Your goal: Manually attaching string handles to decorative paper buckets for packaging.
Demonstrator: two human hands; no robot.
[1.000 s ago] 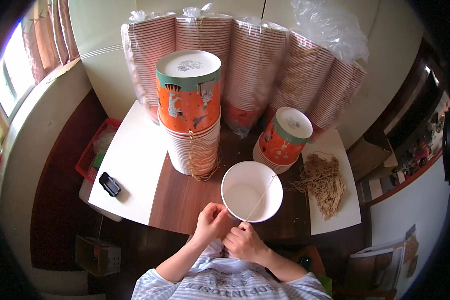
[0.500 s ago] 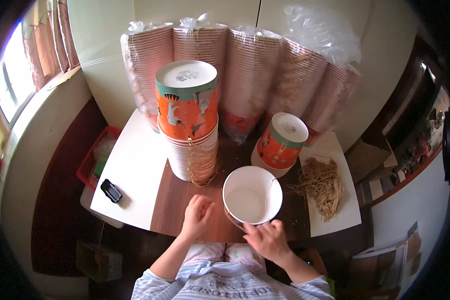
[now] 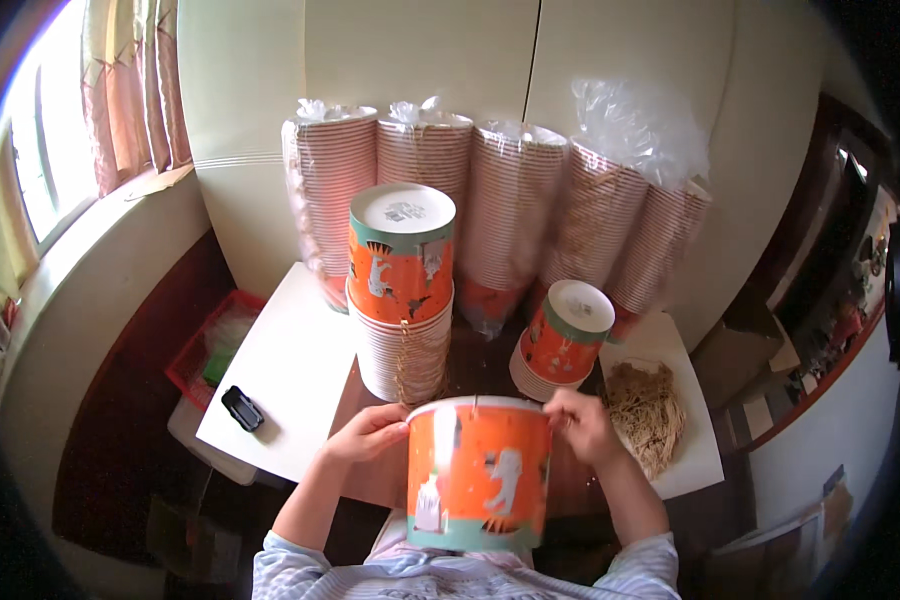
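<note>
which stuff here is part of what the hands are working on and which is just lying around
In hand:
- orange paper bucket, held by left hand and right hand
- tall bucket stack
- short bucket stack
- pile of tan strings

Lying about:
- black device
- red basket
- wrapped bucket sleeves

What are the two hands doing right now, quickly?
Left hand: closed on the rim of the orange paper bucket.
Right hand: closed on the bucket's opposite rim.
</note>
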